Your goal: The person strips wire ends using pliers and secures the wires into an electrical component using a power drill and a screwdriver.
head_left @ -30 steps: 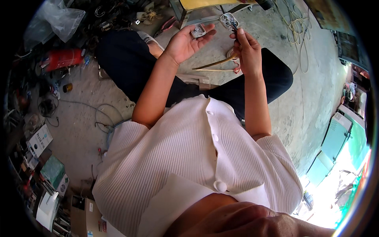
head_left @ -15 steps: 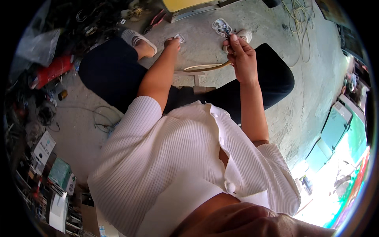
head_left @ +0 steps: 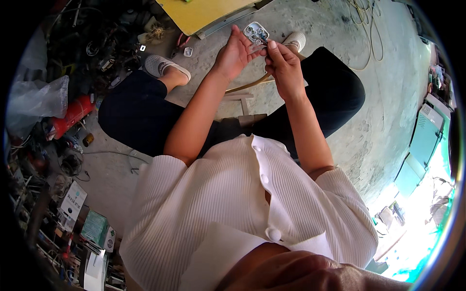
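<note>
A small white plastic part with metal pieces inside (head_left: 256, 33) rests in my left hand (head_left: 234, 54), which cups it from below. My right hand (head_left: 284, 62) meets it from the right, its fingertips pinched against the part's lower right edge; what they pinch is too small to tell. Both hands are held out over my knees, above the concrete floor (head_left: 335, 29). I sit on a low wooden stool (head_left: 242, 99) in a white ribbed shirt, dark trousers and white perforated shoes (head_left: 162, 65).
A yellow board (head_left: 208, 12) lies on the floor beyond my hands. Piled parts, cables and a red canister (head_left: 73, 114) crowd the left side, with boxes (head_left: 73, 203) lower left. A yellow cord (head_left: 361, 14) loops at upper right. Green-white cabinets (head_left: 424, 140) stand at right.
My hands, apart a second ago with a piece in each, have come together. The white part now lies in my left hand and the right hand's fingers touch it.
</note>
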Action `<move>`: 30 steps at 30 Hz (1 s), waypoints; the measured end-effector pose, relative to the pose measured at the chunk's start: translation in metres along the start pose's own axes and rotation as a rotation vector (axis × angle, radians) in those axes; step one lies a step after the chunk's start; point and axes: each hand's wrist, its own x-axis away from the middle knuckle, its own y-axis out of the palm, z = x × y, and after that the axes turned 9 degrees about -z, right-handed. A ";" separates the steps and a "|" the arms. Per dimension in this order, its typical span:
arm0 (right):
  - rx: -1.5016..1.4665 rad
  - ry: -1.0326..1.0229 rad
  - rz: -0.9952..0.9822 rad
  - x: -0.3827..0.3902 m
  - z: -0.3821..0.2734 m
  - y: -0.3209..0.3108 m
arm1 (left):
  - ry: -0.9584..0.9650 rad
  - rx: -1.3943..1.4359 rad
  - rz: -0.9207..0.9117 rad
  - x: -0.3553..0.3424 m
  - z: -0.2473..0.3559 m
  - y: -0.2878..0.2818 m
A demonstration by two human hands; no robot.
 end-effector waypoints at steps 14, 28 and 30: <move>-0.038 -0.081 -0.155 0.059 0.006 0.044 | 0.217 0.022 -0.095 0.083 0.016 0.062; 0.142 -0.202 -0.226 0.083 0.016 0.050 | 0.281 -0.034 -0.063 0.110 0.013 0.075; 0.162 -0.235 -0.243 0.083 0.016 0.051 | 0.285 -0.042 -0.073 0.114 0.016 0.079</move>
